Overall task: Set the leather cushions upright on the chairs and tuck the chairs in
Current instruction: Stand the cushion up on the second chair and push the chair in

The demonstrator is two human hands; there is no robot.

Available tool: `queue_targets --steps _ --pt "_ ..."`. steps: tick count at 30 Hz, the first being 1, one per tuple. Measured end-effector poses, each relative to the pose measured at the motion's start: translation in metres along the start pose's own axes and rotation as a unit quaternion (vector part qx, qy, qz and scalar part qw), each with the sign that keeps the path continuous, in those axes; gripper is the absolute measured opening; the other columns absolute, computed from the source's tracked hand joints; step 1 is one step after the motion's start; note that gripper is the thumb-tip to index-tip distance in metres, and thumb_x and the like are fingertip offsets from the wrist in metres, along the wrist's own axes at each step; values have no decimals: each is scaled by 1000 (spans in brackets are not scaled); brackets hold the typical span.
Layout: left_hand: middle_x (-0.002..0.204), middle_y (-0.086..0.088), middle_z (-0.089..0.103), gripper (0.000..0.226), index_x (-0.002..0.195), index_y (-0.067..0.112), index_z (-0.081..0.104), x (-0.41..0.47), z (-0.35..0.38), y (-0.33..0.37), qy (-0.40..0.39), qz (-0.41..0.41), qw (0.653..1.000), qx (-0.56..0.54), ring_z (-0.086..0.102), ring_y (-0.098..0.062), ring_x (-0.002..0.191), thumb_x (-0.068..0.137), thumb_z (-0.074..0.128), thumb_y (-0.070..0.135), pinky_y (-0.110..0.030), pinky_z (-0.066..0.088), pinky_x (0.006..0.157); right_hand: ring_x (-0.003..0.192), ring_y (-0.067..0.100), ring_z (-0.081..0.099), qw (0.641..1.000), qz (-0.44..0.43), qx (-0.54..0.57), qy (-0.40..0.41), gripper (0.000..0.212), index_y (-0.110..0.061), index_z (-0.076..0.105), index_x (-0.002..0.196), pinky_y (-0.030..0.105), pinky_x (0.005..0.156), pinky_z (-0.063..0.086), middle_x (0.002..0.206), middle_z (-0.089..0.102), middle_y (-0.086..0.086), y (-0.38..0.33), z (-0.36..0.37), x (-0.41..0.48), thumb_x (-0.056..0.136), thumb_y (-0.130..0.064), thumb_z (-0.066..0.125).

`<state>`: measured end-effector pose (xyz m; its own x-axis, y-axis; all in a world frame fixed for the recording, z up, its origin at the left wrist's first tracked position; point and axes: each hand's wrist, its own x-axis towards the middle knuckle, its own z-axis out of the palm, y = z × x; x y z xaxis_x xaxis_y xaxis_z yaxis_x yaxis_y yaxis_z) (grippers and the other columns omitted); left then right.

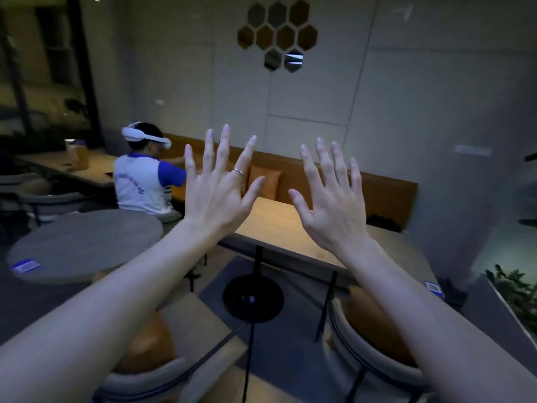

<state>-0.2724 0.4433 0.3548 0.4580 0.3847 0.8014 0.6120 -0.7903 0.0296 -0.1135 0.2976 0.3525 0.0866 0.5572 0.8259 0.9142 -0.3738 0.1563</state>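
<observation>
Head view: the left hand [216, 196] and right hand [331, 210] are raised with fingers spread, holding nothing, above a wooden table [279, 228]. Below, 2 chairs [374, 362] each carry a brown leather cushion [374, 330], the left one [148, 344] blurred.

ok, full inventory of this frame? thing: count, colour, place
wooden table: 1, light wood, centre, black pedestal base
round table: 1, grey, left
chairs: 2, grey, near edge, bottom left and bottom right
leather cushions: 3, tan-orange, one on each chair, one on the bench
bench: 1, orange-brown, along the back wall
hexagon tiles: cluster, brown and mirrored, on the wall
seated person: 1, white and blue shirt, white headset, left
plants: green, right edge
hands: left and right, raised, fingers spread, empty; ring on left
</observation>
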Motion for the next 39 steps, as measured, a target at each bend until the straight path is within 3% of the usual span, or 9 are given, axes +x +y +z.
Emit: queue_targets --steps 6,14,29,39 --pt "171 -12 7 69 161 36 14 -12 -27 -102 9 -30 999 34 3 -35 157 99 23 65 -62 0 120 159 35 18 1000 -26 10 15 71 -18 28 165 57 126 14 172 24 15 -89 24 32 104 -51 42" --pt "171 -12 10 68 161 37 15 -30 7 -177 -30 -78 996 35 5 -36 156 99 27 63 -65 6 118 159 36 18 999 -14 52 -8 72 -18 25 165 58 124 17 172 23 16 -152 96 38 104 -49 46" --pt "172 -6 -3 71 160 41 6 -24 174 -312 -216 -112 969 35 -4 -32 157 98 31 62 -74 12 113 158 37 19 982 93 135 -91 72 -23 23 166 63 122 18 172 22 14 -239 306 62 103 -54 41" --pt "172 -6 -5 70 160 41 5 -30 277 -375 -322 -104 941 -8 -4 -36 156 98 33 59 -74 14 112 158 38 18 958 154 110 -214 74 -27 19 167 67 119 20 174 17 13 -286 406 46 102 -58 38"
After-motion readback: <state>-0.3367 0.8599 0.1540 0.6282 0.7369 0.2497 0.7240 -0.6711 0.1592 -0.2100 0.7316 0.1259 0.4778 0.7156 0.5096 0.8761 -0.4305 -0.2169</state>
